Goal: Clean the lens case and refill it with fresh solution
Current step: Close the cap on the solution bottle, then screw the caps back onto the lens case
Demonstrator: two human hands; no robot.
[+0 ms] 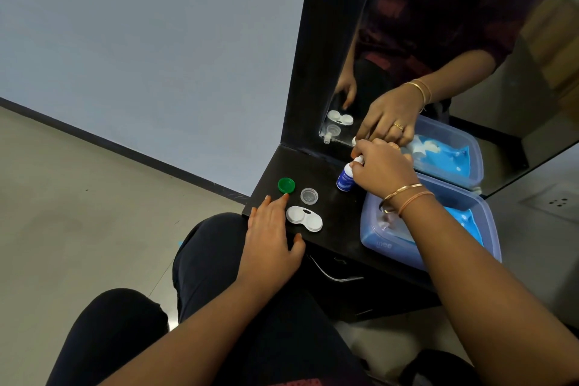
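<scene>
A white two-well lens case [304,218] lies open on the black shelf [340,222]. A green cap [286,185] and a clear cap [309,196] lie just behind it. My left hand [272,235] rests flat on the shelf's front edge, fingers straight, its fingertips reaching toward the green cap. My right hand [380,168] grips the top of a small blue and white solution bottle [345,178], which stands upright near the mirror.
A clear plastic box [482,222] with blue contents sits at the right of the shelf, under my right forearm. A mirror [438,41] in a black frame stands behind the shelf. A metal drawer handle [332,274] hangs below the shelf edge.
</scene>
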